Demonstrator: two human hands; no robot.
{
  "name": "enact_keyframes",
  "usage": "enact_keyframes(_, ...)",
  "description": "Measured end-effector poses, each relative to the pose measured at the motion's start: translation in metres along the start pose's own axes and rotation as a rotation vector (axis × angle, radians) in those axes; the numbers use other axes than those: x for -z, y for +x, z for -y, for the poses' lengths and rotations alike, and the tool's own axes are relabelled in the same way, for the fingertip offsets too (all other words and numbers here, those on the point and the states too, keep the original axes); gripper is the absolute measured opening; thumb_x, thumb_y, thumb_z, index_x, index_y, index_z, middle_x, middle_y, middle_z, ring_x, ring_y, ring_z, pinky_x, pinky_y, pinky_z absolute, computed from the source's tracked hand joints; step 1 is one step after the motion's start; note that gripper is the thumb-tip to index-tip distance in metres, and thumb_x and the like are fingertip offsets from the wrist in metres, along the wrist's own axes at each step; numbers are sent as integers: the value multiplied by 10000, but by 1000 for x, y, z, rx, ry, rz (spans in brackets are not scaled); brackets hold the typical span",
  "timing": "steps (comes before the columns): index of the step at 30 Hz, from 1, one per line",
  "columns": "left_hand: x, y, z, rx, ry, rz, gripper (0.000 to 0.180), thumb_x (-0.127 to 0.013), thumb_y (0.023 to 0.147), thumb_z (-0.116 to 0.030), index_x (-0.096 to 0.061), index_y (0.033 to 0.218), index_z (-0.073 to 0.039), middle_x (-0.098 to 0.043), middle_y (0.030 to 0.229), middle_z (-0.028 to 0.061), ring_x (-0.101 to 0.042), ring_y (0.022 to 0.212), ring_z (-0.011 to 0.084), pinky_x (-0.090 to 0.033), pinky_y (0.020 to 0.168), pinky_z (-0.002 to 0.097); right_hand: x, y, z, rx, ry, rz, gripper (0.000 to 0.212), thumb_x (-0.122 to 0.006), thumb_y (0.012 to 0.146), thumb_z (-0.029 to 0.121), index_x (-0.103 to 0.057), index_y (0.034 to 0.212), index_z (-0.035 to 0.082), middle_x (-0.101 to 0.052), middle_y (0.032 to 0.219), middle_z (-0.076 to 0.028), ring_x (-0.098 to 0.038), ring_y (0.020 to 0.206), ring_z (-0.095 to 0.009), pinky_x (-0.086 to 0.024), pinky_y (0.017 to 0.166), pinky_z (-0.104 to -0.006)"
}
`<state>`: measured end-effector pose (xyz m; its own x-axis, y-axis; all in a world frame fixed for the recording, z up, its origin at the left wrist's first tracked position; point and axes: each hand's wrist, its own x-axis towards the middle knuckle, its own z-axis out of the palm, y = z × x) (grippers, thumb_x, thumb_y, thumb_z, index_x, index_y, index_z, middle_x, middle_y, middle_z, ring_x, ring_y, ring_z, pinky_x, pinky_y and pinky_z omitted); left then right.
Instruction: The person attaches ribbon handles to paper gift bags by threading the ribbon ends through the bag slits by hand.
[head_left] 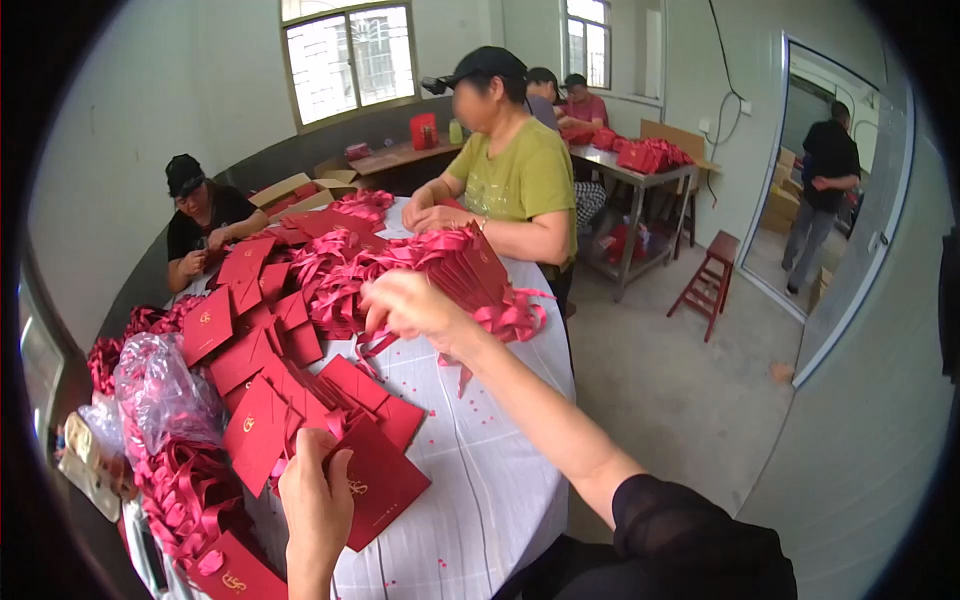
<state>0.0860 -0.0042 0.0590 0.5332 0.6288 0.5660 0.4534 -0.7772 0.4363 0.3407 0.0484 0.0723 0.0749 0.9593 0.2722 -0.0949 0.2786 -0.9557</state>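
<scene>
My left hand (318, 492) is closed on the edge of a flat red paper gift bag (388, 490) with a gold emblem, held low over the near side of the table. Farther off and to the right, my right hand (412, 306) has its fingers curled together in front of the ribbon heap. A red ribbon (372, 350) hangs just under those fingertips and seems pinched in them. Behind that hand, a row of red bags (470, 268) stands packed together. More flat red bags (250, 355) lie overlapping to the left of both hands.
A white cloth (470, 450) with red specks covers the table. Clear plastic wrap (168, 385) and bundled ribbon bags (190, 490) line the left side. A person in green (525, 180) and one in black (200, 220) sit across. A red stool (708, 283) stands at right.
</scene>
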Motion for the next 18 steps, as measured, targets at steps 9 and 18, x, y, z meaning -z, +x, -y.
enact_keyframes(9,2,6,-4,35,-25,-3,153,-590,816,-4,-457,890,-2,-579,722,164,-576,645,354,-440,567,387,-40,-28,-12,-171,-444,420,796,-384,834,705,-670,907,-35,-667,830,-120,-614,740,-159,-481,696,-295)
enact_keyframes(18,1,5,-3,36,-86,5,166,-597,816,-4,-450,893,-3,-591,744,154,-606,610,323,-456,545,378,-64,-33,-27,-177,194,415,222,-664,839,149,-650,998,-5,-666,947,-61,-607,886,-105,-460,830,-242)
